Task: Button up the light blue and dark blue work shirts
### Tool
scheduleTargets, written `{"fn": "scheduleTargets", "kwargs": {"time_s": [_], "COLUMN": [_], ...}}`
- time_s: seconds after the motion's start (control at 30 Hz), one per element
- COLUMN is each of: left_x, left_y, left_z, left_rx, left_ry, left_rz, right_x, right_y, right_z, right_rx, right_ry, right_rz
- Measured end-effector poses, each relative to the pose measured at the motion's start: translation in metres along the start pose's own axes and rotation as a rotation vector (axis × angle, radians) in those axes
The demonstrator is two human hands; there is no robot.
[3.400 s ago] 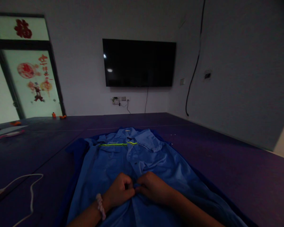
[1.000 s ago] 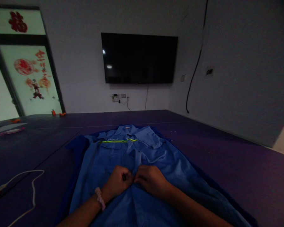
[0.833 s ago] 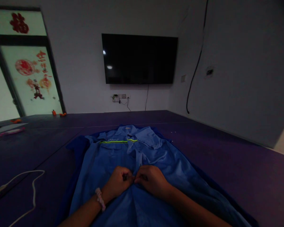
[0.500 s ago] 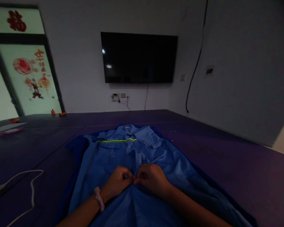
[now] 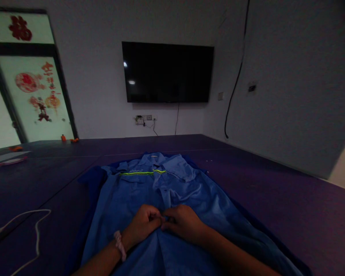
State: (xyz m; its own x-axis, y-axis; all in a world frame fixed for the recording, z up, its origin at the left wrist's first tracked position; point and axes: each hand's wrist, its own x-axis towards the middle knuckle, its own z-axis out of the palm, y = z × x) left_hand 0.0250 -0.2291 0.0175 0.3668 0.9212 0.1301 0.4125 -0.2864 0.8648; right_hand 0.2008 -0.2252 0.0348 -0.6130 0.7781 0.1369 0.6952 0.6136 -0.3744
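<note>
A blue work shirt with yellow-green stripes across the chest lies spread out in front of me, collar at the far end. Darker blue cloth shows beneath it along both sides. My left hand, with a pink scrunchie on its wrist, pinches the shirt's front edge at the middle. Right against it, my right hand also pinches the front placket, thumb and fingertips together. The fingertips of both hands meet; any button between them is hidden.
The shirt lies on a dark purple surface. At the left runs a white cable. A pink-edged flat object and small orange things lie farther off. A television hangs on the wall.
Both hands stay at the shirt's front; the right fingers have shifted slightly against the left fingertips. The view has tilted a little. The shirt lies in the same place.
</note>
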Motion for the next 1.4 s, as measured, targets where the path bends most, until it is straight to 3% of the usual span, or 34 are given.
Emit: {"fn": "scheduleTargets", "kwargs": {"time_s": [0.27,0.4,0.8,1.1,1.4], "left_x": [-0.007,-0.004,0.003,0.006,0.006], "left_y": [0.006,0.003,0.001,-0.001,0.001], "left_z": [0.000,0.000,-0.006,-0.007,-0.007], "left_rx": [0.475,0.606,0.383,0.347,0.325], "left_ry": [0.102,0.063,-0.094,-0.081,-0.092], "left_rz": [0.265,0.275,0.082,0.030,-0.020], "right_x": [0.002,0.003,0.000,-0.001,-0.001], "right_y": [0.003,0.004,0.002,0.005,0.003], "right_z": [0.006,0.007,0.001,-0.001,-0.002], "right_rx": [-0.145,-0.157,-0.175,-0.047,-0.001], "right_ry": [-0.020,-0.020,-0.010,-0.076,-0.110], "right_rz": [-0.007,0.006,-0.053,-0.112,-0.059]}}
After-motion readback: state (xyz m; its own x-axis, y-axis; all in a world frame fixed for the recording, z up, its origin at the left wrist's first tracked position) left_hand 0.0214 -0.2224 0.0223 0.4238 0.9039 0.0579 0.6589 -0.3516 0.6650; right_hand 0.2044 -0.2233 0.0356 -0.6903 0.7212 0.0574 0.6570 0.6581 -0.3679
